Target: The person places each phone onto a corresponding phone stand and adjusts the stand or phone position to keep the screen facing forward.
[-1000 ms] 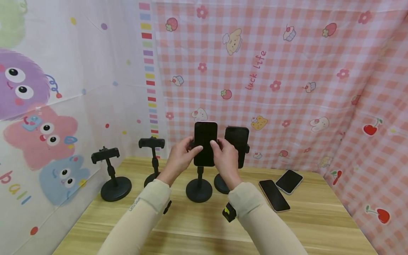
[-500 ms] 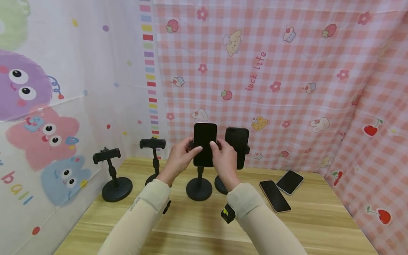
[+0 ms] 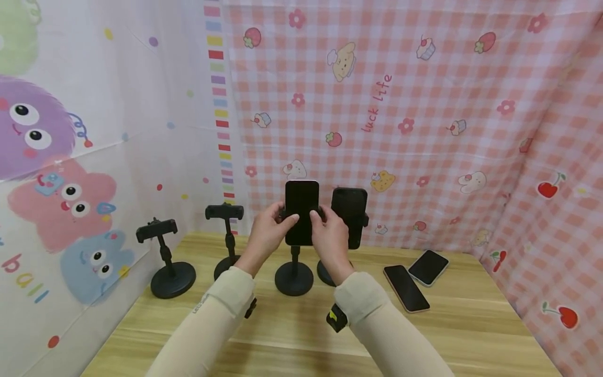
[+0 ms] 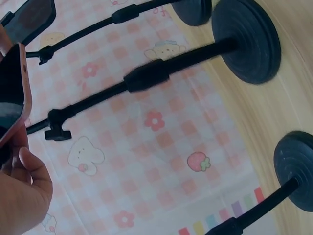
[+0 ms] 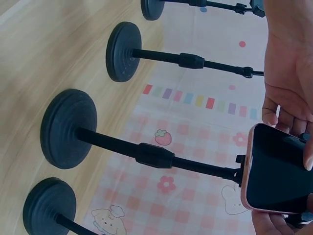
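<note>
Both hands work on a black phone (image 3: pixel 301 212) that stands upright in the clamp of a black stand (image 3: pixel 294 277) near the middle of the wooden desk (image 3: pixel 292 335). The left hand (image 3: pixel 267 234) has its fingers curled around the phone's left edge, with the thumb laid across the dark screen. The right hand (image 3: pixel 330 238) grips the right edge in the same way (in the right wrist view its fingertips wrap the pink-rimmed side of the phone (image 5: pixel 279 169), which sits at the end of the stand's stem (image 5: pixel 156 155)). The left wrist view shows only a sliver of the phone (image 4: pixel 12 93) above the thumb.

Just to the right, touching nothing of the hands, a second phone (image 3: pixel 349 215) is mounted upright on its own stand. Two empty stands (image 3: pixel 171 277) (image 3: pixel 226 246) are on the left part of the desk, well apart from each other. Two more phones lie flat on the right: a longer one (image 3: pixel 406 289) and a white-edged one (image 3: pixel 427 267) just beside it. Pink checked cloth (image 3: pixel 424 131) hangs behind the desk.
</note>
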`<state>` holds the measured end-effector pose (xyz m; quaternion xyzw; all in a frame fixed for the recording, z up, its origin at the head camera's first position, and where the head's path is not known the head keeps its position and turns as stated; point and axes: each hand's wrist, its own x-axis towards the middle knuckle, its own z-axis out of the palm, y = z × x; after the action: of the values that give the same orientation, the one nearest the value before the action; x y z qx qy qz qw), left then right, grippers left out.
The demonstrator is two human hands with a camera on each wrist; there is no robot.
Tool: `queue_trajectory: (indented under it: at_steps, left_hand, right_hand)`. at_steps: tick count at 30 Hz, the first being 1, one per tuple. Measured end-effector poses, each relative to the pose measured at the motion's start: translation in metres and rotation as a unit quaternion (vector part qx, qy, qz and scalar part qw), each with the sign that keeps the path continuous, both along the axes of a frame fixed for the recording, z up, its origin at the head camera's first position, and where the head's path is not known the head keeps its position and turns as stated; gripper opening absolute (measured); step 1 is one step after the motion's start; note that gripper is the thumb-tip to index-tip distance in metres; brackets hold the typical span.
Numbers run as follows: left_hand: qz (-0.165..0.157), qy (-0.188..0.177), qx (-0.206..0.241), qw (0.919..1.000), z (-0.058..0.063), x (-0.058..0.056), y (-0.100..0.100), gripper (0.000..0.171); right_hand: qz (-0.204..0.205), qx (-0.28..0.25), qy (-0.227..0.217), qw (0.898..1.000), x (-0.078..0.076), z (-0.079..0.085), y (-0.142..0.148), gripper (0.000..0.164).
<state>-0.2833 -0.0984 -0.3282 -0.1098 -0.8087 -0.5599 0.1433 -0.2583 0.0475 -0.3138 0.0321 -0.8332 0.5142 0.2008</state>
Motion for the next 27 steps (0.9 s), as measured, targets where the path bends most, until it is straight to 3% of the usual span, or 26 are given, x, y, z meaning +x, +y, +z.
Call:
queue_trajectory:
  at_steps: [5,14,21,27]
  left_hand:
    - [-0.002,0.006,0.01,0.9999,0.0,0.001,0.002,0.038]
    - [-0.059,0.003,0.01,0.9982,-0.002,-0.004,-0.003,0.037]
    - [-0.068,-0.018,0.007,0.9975,-0.001,-0.007,-0.005,0.045]
    - [-0.083,-0.027,0.018,0.996,-0.001,-0.012,-0.007,0.051]
  right_hand:
    - [0.003,-0.013,-0.007,1.0,0.001,-0.006,0.001,0.037]
    - [0.021,-0.01,0.013,1.0,0.009,-0.014,0.004,0.041]
    - [0.02,-0.029,0.019,0.999,0.026,-0.024,0.008,0.047]
    - [0.014,-0.066,0.032,0.997,0.038,-0.039,0.014,0.041]
